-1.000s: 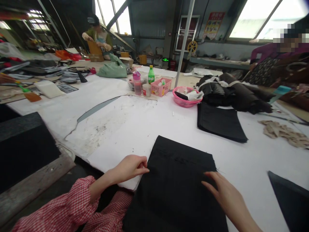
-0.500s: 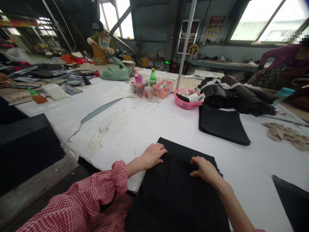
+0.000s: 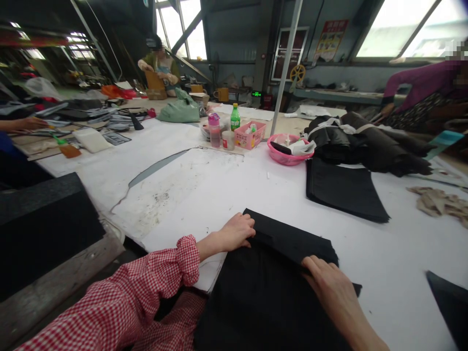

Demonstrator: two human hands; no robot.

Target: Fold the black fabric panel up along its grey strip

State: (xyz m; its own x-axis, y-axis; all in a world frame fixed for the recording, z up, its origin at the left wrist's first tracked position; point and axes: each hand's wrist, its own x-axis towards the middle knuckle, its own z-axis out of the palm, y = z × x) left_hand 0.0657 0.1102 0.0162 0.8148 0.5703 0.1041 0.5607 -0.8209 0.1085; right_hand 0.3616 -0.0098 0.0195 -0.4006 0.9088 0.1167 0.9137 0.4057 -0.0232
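A black fabric piece [image 3: 270, 287] lies on the white table [image 3: 219, 185] right in front of me, its far edge folded back toward me into a thick band. My left hand [image 3: 237, 231] pinches the left end of that fold, fingers curled over the cloth. My right hand [image 3: 327, 282] presses on the fold's right part, fingers tucked under the folded band. My left sleeve is red and white check.
A stack of black fabric [image 3: 343, 190] and a dark heap [image 3: 365, 141] lie at the right. A pink basket [image 3: 288, 148], pink box [image 3: 249, 135] and bottles [image 3: 235, 117] stand mid-table. Dark slab [image 3: 40, 224] at left. Other people work at the far left, back and right.
Both hands slid up to the cloth's far edge, then pulled it back toward me, so the far edge now lies folded over the rest.
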